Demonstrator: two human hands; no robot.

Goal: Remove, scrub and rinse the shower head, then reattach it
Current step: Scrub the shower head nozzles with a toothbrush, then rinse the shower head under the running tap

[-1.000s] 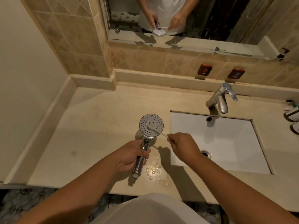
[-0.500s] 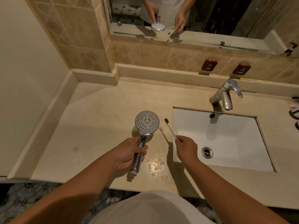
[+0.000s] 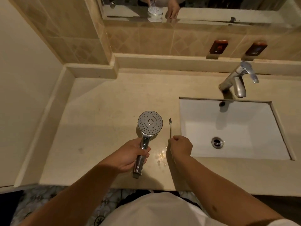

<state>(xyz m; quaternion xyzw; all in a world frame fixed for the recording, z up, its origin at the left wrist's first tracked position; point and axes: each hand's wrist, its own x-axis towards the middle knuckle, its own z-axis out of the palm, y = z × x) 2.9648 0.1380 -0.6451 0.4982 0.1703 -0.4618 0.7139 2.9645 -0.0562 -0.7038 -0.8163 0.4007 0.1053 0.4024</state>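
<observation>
A beige stone counter (image 3: 101, 128) runs below a tiled wall and a mirror (image 3: 211, 7), with a white sink (image 3: 231, 128) set into its right part.

The left hand (image 3: 130, 155) grips the chrome handle of the shower head (image 3: 149, 128), fingers wrapped round the middle of the handle, thumb on top. The head is off its hose and held over the counter, just left of the sink, its round spray face turned up toward the camera, the threaded end of the handle pointing back toward the person.

The right hand (image 3: 180, 146) is closed round the lower end of a toothbrush (image 3: 170, 128), pinching it so the shaft stands up away from the person, bristles at the far tip. The brush is just beside the spray face on its right, apart from it, between the shower head and the sink's left edge.

Between the two hands, water drops (image 3: 161, 155) glint on the counter.

In the sink, the drain (image 3: 217, 142) sits near the front. Behind the basin a chrome tap (image 3: 237, 80) stands on the counter, spout over the sink. On the wall above it are two dark plaques, one reading HOT (image 3: 218, 47); the lettering on the other plaque (image 3: 256, 49) is too blurred to read. The mirror shows both hands and the shower head reflected. A white shirt (image 3: 162, 211) fills the bottom edge, patterned floor (image 3: 40, 203) to its left.
</observation>
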